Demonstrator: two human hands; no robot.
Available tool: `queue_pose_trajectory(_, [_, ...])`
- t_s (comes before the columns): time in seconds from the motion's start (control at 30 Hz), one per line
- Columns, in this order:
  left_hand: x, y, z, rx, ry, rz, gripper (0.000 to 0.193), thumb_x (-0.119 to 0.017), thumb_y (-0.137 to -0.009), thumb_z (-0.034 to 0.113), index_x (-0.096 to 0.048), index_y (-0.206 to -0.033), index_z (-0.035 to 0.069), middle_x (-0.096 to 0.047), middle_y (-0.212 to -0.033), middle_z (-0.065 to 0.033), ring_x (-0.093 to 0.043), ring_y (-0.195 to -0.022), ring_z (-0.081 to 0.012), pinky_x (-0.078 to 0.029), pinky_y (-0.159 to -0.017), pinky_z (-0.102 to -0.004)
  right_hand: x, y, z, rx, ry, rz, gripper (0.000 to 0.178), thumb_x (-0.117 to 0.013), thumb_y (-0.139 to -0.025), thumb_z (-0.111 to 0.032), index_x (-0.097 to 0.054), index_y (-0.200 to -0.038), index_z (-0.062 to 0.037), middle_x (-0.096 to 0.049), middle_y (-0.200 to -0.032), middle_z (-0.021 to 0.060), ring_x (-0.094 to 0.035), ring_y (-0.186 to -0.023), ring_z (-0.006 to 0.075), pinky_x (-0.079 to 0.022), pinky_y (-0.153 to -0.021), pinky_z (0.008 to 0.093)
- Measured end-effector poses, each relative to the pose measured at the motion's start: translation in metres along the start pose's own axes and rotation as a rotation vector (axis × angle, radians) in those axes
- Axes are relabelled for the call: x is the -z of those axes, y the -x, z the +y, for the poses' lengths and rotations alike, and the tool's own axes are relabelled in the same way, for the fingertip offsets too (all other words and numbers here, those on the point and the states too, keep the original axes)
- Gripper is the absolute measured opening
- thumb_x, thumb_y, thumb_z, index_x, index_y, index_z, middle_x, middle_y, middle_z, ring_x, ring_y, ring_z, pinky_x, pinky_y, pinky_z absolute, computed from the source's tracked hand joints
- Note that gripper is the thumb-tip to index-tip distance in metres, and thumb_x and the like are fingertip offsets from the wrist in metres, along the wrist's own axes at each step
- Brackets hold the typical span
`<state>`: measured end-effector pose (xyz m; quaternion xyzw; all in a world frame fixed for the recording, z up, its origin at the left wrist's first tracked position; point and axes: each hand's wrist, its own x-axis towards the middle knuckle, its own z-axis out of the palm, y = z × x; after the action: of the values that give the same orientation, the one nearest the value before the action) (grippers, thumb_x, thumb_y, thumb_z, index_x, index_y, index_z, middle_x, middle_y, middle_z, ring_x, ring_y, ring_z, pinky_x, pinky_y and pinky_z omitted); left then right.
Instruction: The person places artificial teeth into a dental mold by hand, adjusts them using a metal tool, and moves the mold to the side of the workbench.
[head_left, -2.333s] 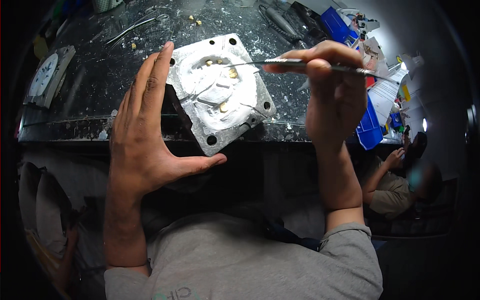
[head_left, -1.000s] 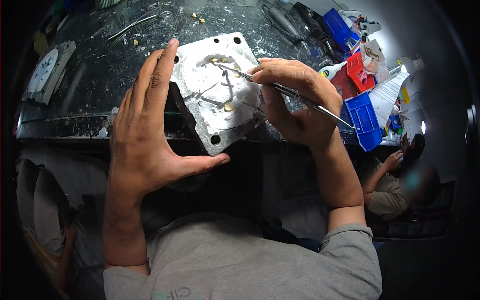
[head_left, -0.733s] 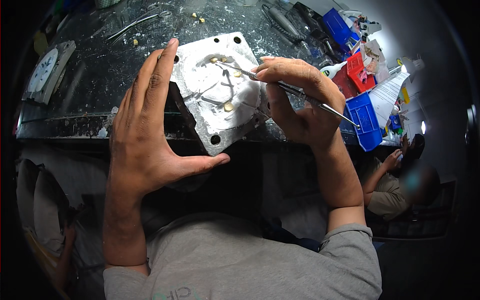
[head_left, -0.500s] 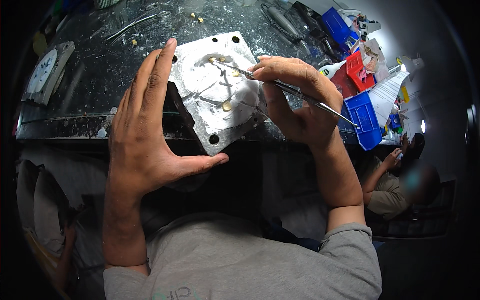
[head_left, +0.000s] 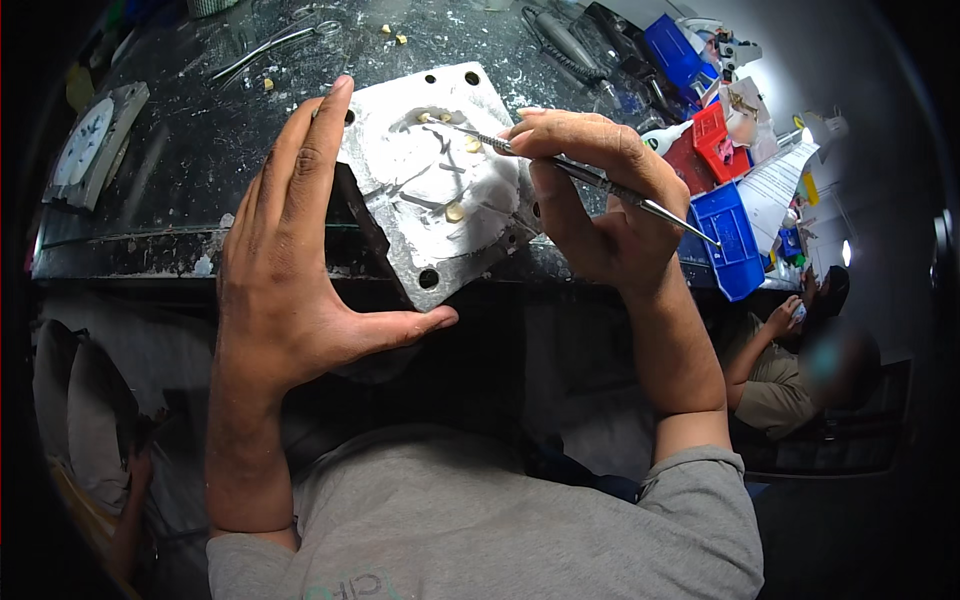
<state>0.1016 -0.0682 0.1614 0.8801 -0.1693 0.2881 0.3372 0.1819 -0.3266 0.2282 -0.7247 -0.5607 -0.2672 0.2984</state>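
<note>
The metal plate [head_left: 452, 272] lies on the dark counter [head_left: 200, 185], between the fingers of both hands, its near corner reaching the counter's front edge. Left hand [head_left: 285, 285]: fingers extended along the plate's left side, thumb spread wide from them at the near corner; this span presumably steadies the plate. Right hand [head_left: 640, 232]: fingers clamped on a thin metal pick [head_left: 580, 174] in a pen-like grip, apparently for fine control. The pick's tip points left of these fingers, at the far gold pieces [head_left: 472, 144] in the white filling [head_left: 415, 165]; contact cannot be confirmed. Scissors [head_left: 270, 52] lie beyond the left fingertips. To the right of the right fingers are a blue tray [head_left: 735, 265] and a paper sheet [head_left: 785, 185] with print too small to read. The grey shirt [head_left: 480, 510] bears lettering, cut off by the lower edge. No brand can be made out.
</note>
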Motion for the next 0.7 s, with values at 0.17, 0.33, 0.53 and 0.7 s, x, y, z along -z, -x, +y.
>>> queue_pose_trajectory(0.17, [-0.0002,-0.0004,-0.0001,0.007,0.019,0.001,0.150,-0.102,-0.043,0.059,-0.036,-0.168,0.006,-0.047,-0.164,-0.0244,-0.053,-0.147,-0.0432,-0.046,-0.120,-0.0542,-0.0007,-0.0014,-0.0014,-0.021,0.020,-0.023,0.023,-0.070,-0.092,0.013,-0.071,-0.113,0.0070,-0.079,-0.106,0.0177,-0.079,-0.105,0.0288,-0.062,-0.099,0.0438])
queue_pose_trajectory(0.33, [-0.0007,-0.0003,0.0005,0.020,0.017,-0.004,0.150,-0.102,-0.043,0.057,-0.036,-0.168,0.006,-0.047,-0.164,-0.0243,-0.053,-0.147,-0.0433,-0.046,-0.120,-0.0548,-0.0016,-0.0018,-0.0019,-0.019,0.031,-0.019,0.022,-0.071,-0.092,0.013,-0.072,-0.113,0.0064,-0.079,-0.106,0.0168,-0.078,-0.105,0.0279,-0.062,-0.099,0.0434])
queue_pose_trajectory(0.53, [-0.0003,-0.0010,0.0005,0.018,0.032,-0.004,0.145,-0.102,-0.045,0.050,-0.037,-0.167,0.006,-0.047,-0.164,-0.0242,-0.053,-0.147,-0.0428,-0.046,-0.120,-0.0543,-0.0024,-0.0016,-0.0002,-0.008,0.033,-0.020,0.022,-0.072,-0.092,0.013,-0.072,-0.113,0.0069,-0.079,-0.106,0.0168,-0.079,-0.104,0.0283,-0.063,-0.098,0.0426])
queue_pose_trajectory(0.7, [0.0021,-0.0008,0.0028,0.066,0.072,-0.021,0.139,-0.100,-0.045,0.034,-0.038,-0.167,0.007,-0.046,-0.164,-0.0234,-0.051,-0.149,-0.0410,-0.044,-0.122,-0.0518,-0.0094,-0.0051,0.0051,0.050,0.050,0.104,0.022,-0.079,-0.085,0.004,-0.076,-0.106,-0.0024,-0.078,-0.099,0.0120,-0.080,-0.084,0.0262,-0.063,-0.074,0.0325])
